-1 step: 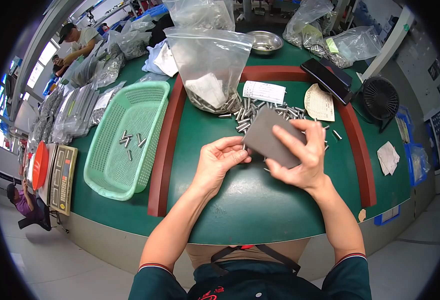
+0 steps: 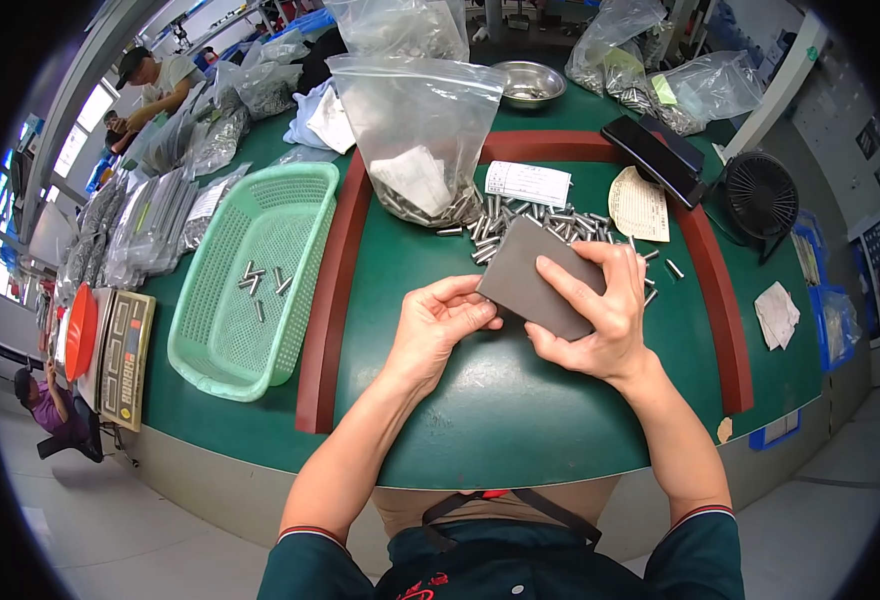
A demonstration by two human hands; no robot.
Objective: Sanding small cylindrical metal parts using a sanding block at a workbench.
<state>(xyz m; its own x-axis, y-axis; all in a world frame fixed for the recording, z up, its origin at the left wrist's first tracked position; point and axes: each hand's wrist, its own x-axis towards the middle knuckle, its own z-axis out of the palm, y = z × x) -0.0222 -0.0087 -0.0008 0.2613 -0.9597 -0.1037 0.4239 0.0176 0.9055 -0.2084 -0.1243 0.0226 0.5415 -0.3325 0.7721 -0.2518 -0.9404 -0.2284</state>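
Note:
My right hand [image 2: 600,315] holds a flat grey rectangular pad [image 2: 535,275], resembling a sanding sponge, with fingers spread over its top and thumb at its near edge. Thumb and forefinger of my left hand [image 2: 445,320] are pinched together at the pad's left corner. A small metal pin showed between them in the earlier frame; the pad's corner now covers it. Just beyond the pad lies a loose heap of short shiny metal pins [image 2: 490,230]. Several more pins [image 2: 254,280] rest in the green plastic basket [image 2: 188,350] at the left.
A dark red frame [image 2: 322,360] borders the green table [image 2: 460,430] on three sides. Behind the heap stand a clear bag of pins [image 2: 415,110], a paper label [image 2: 528,184] and a steel bowl [image 2: 530,84]. A phone [image 2: 650,160] and black fan [image 2: 760,195] are at right.
The grey pad has shifted slightly left and toward me, its corner now over my left fingertips and hiding the pin. My right hand moved with it; my left hand stayed nearly still.

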